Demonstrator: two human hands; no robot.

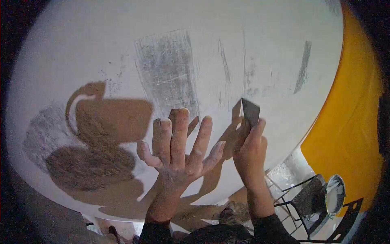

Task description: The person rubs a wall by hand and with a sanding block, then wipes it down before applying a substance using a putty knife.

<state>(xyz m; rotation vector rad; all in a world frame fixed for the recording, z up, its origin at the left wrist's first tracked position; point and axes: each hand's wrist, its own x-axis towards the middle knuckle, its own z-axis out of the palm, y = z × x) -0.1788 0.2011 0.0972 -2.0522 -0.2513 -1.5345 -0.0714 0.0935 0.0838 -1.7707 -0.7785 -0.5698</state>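
Observation:
My left hand (178, 148) is spread open, its fingers apart and dusted with white powder. It holds nothing and overlaps the white surface (276, 24) just below a grey scuffed patch (165, 67). To its right, my right hand (251, 152) is closed around a small dark grey flat piece (251, 112) with straight edges and a pointed corner. What kind of tool or sheet this is I cannot tell. Thin grey streaks (224, 63) and a darker stripe (303, 67) mark the surface above the right hand.
Brown shadows (115, 120) fall across the surface's left side, over another grey patch (38, 134). An orange-yellow surface (345, 134) borders the right. At lower right, a round container (335, 195) with white residue stands by a dark-framed chair (310, 199).

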